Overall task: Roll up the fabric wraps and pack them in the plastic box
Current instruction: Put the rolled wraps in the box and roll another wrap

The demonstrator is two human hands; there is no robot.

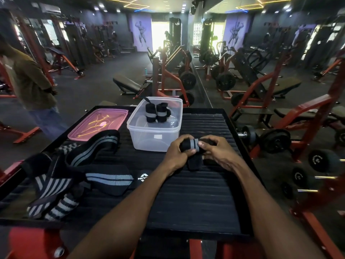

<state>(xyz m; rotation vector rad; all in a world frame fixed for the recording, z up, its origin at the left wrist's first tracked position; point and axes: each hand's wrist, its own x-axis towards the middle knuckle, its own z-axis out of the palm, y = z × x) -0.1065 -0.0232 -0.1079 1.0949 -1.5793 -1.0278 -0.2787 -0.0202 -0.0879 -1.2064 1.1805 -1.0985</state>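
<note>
A clear plastic box [149,139] stands on the black ribbed platform [196,199], with two rolled black-and-grey wraps [156,113] upright inside. Just in front of the box, my left hand [176,153] and my right hand [216,153] both grip a mostly rolled black wrap with a grey stripe [193,144]. Its loose tail [194,163] hangs down between my hands. Several unrolled striped wraps [74,174] lie in a heap on the platform's left side.
The box's pink lid [97,124] lies at the platform's back left. A person [28,83] stands on the floor to the left. Dumbbells [276,141] and red weight machines crowd the right side and the background.
</note>
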